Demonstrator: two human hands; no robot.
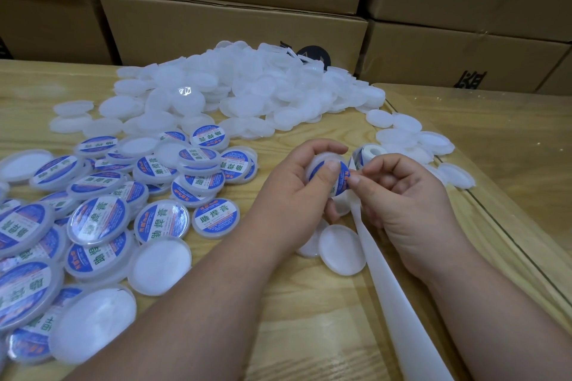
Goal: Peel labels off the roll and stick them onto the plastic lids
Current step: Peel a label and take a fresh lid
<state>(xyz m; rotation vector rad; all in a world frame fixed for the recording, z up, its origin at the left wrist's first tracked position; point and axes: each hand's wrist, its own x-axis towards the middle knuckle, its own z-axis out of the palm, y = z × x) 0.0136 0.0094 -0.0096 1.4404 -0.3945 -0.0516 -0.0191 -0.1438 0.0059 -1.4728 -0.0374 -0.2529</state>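
Two bare hands meet over a wooden table [309, 334], seen from the single head camera. The left hand [297, 182] has its fingers curled round a white plastic lid [322, 164], thumb pressed flat onto the blue-and-white label [339, 178] lying on the lid's face. The right hand [399, 192] touches that label's edge with thumb and forefinger pinched together at the tip; whether they grip the label or the backing strip cannot be told.

Taking the held lid as the landmark: the label roll [368, 153] stands just behind and to the right of it, touching the right fingertips' area, its core hole facing up. From under the hands a long white backing strip [399, 309] runs toward the viewer, off the bottom edge. Just below the held lid lie two plain lids [340, 249] flat on the table, partly overlapping. Left of the held lid spreads a loose pile of labelled lids [102, 219], some face up with blue labels, a few turned blank side up. Behind it, farther off, sits a big heap of unlabelled lids [247, 93], with a few strays to the right near a seam in the tabletop. Beyond the heap stand stacked cardboard boxes [235, 28].
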